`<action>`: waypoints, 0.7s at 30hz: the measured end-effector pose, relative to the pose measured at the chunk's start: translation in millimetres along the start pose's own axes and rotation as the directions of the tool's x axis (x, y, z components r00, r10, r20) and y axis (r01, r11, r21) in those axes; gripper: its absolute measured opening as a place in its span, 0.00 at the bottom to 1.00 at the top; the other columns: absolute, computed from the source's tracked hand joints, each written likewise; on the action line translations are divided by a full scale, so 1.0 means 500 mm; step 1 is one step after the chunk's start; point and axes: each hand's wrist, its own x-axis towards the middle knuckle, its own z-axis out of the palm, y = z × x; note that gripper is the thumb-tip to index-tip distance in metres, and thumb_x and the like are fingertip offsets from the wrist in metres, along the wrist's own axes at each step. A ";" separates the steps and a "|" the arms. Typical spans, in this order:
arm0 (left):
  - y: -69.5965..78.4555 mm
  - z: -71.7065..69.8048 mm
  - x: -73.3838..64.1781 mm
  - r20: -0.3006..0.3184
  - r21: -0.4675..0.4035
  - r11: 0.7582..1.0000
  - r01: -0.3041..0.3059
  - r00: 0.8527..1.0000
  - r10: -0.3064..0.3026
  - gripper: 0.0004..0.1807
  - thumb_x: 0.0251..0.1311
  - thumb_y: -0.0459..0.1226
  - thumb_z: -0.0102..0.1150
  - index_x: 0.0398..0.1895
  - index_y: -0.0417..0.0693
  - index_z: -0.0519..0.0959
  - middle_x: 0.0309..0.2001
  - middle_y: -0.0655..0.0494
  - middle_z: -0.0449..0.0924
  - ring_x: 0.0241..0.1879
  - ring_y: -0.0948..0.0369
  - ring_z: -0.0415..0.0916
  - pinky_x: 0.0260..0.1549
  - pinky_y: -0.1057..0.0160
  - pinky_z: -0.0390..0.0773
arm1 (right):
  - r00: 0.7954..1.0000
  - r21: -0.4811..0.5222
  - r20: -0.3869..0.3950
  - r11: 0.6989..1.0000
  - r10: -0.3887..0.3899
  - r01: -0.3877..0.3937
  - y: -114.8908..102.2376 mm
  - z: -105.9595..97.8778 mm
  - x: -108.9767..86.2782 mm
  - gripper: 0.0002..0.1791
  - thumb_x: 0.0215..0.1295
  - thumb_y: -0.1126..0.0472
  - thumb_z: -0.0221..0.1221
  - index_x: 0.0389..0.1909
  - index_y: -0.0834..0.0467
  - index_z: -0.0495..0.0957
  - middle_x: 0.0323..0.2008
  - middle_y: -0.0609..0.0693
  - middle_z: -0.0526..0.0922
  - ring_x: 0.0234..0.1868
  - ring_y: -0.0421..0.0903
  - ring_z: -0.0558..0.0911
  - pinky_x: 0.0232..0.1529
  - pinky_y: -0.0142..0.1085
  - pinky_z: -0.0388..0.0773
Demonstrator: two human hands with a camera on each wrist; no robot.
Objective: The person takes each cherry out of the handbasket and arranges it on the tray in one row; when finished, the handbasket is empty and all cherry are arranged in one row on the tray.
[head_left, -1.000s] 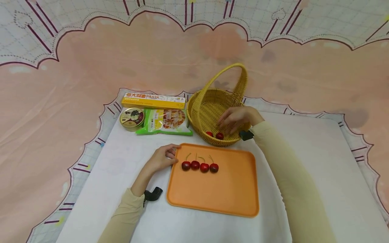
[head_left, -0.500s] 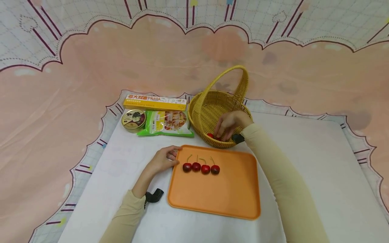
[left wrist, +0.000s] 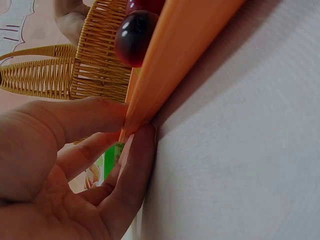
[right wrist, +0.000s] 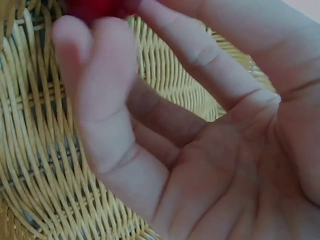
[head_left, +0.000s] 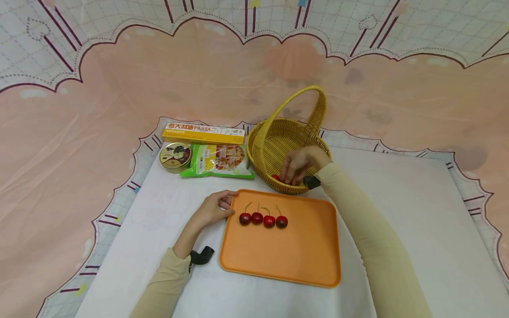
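Note:
An orange tray (head_left: 278, 251) lies on the white cloth with several stemmed dark red cherries (head_left: 269, 221) in a row near its far left. My left hand (head_left: 213, 209) pinches the tray's left edge; in the left wrist view the thumb (left wrist: 95, 116) is at the rim and a finger curls under it. My right hand (head_left: 303, 162) reaches down into the yellow wicker basket (head_left: 274, 128). Its curled fingertips meet at a red cherry (right wrist: 100, 7) at the top of the right wrist view. Another cherry (head_left: 275, 177) shows beside those fingers, low in the basket.
Left of the basket lie a pasta box (head_left: 203, 134), a round tin (head_left: 175, 156) and a green-edged food packet (head_left: 218, 160). The basket's tall handle (head_left: 292, 99) arches over its left and back. A patterned cloth backdrop (head_left: 254, 66) rises behind.
The right hand has moved lower and slightly left in the basket, and its fingers have closed at a cherry. The left hand keeps its place on the tray edge.

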 end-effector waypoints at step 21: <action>0.002 0.008 0.008 0.005 0.023 0.999 0.036 0.999 -0.036 0.26 0.55 0.29 0.67 0.60 0.40 0.77 0.40 0.46 0.79 0.38 0.55 0.79 0.41 0.57 0.76 | 0.718 -0.038 -0.529 0.858 -0.452 0.512 0.080 0.069 -0.119 0.14 0.63 0.64 0.65 0.49 0.64 0.82 0.46 0.58 0.82 0.44 0.60 0.81 0.44 0.48 0.80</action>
